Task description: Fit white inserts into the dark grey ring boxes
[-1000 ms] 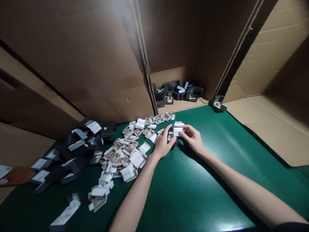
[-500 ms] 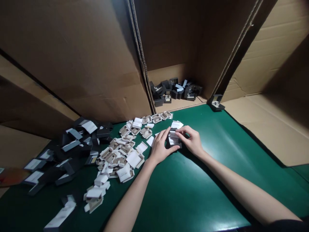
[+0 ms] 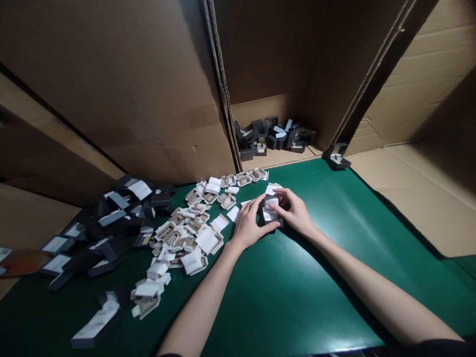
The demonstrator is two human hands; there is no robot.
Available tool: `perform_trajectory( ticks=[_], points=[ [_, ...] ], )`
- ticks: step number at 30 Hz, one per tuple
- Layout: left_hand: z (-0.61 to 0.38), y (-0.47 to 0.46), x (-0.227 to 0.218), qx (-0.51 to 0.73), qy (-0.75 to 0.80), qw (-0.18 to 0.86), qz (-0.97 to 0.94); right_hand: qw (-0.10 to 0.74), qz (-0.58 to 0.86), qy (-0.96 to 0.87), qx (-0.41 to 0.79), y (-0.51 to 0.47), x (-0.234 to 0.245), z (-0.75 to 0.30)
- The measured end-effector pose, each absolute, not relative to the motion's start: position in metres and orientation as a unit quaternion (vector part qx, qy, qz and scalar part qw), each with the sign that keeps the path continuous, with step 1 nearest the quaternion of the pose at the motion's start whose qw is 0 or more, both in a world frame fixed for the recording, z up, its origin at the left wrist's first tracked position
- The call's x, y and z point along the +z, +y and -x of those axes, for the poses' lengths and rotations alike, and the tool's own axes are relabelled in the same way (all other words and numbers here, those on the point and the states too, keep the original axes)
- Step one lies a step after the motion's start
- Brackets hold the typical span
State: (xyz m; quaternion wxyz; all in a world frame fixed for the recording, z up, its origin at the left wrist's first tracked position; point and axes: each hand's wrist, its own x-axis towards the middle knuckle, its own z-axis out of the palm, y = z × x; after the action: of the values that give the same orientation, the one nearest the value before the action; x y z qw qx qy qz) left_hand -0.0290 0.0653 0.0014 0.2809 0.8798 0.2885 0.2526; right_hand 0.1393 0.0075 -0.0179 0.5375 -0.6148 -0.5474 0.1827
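A small open black box (image 3: 281, 222) with a white lining (image 3: 270, 215) sits on the green table in front of me. My left hand (image 3: 249, 221) wraps round its left side, thumb along the near edge and fingers at the far left corner. From the right, my right hand (image 3: 295, 212) grips the raised part of the box, its thumb against the white inner face and the other fingers behind, partly hidden. Just beyond the box lies a white paper piece (image 3: 272, 188). To the left of my left hand, white card inserts (image 3: 194, 259) are heaped.
Dark open boxes (image 3: 111, 218) are piled at the left, with another open box (image 3: 94, 325) nearer me. Several black boxes (image 3: 273, 138) lie inside a cardboard carton (image 3: 275, 101). One open box (image 3: 337, 159) stands by its right edge. A cardboard sheet (image 3: 420, 198) covers the right side.
My right thumb has shifted down over the white inner face, and its fingers have curled behind the raised part. My left hand keeps its hold. The view has moved slightly.
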Motion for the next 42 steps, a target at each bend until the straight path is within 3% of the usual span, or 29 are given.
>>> perform_trajectory(
  ticks=[6, 42],
  points=[
    [0.03, 0.064, 0.002, 0.26, 0.317, 0.314, -0.856, 0.551, 0.624, -0.541, 0.12, 0.003, -0.013, -0.141],
    [0.03, 0.063, 0.003, 0.257, 0.326, 0.317, -0.853, 0.533, 0.607, -0.564, 0.173, 0.001, -0.012, -0.14]
  ],
)
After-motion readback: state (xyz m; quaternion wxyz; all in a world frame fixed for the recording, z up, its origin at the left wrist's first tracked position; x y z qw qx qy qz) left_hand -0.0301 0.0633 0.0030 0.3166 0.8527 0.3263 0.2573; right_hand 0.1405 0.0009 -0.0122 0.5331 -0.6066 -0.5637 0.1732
